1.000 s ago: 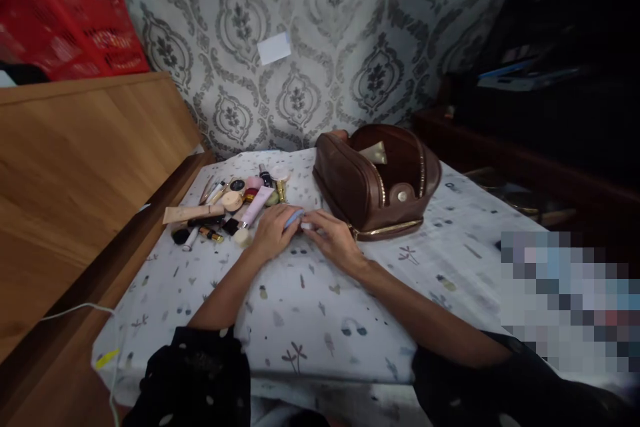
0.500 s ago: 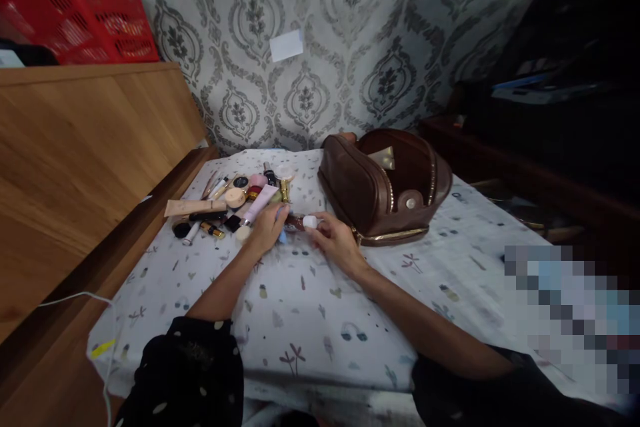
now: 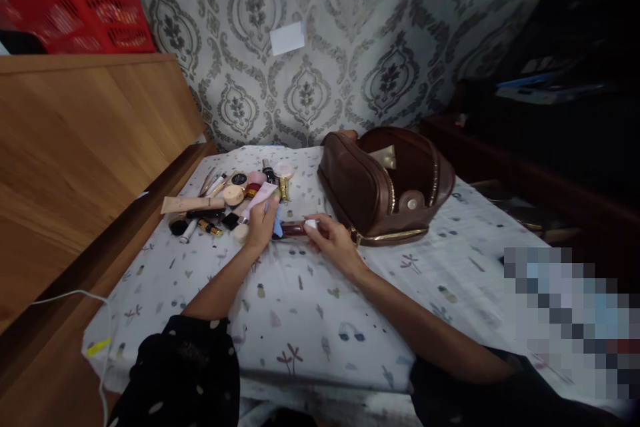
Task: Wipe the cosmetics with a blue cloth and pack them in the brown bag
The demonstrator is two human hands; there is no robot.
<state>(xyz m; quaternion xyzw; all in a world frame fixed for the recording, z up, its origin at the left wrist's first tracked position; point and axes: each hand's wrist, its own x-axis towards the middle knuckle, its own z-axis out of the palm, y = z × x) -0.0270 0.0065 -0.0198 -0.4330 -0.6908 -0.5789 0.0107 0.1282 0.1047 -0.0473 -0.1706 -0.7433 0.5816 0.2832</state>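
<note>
My left hand (image 3: 261,223) and my right hand (image 3: 331,240) meet over a patterned white tablecloth (image 3: 310,307). Between them lies a slim dark red tube with a white cap (image 3: 298,227); my right fingers are closed on its white end. My left hand pinches a small blue cloth or pad (image 3: 277,227) against the tube's other end. Just left of my left hand lies a heap of cosmetics (image 3: 227,203): a pink tube, a beige tube, small jars, lipsticks. To the right stands an open brown leather pouch (image 3: 385,183).
A wooden board (image 3: 85,147) rises at the left, with a red basket (image 3: 75,3) on top. Patterned wallpaper with a white card (image 3: 287,38) is behind. Dark furniture (image 3: 540,140) stands at the right. A white cable (image 3: 75,300) hangs at the table's left corner.
My hands have drawn slightly apart, so the dark tube now shows between them. The blue pad has slid along it under my left fingers. The view has drifted a little.
</note>
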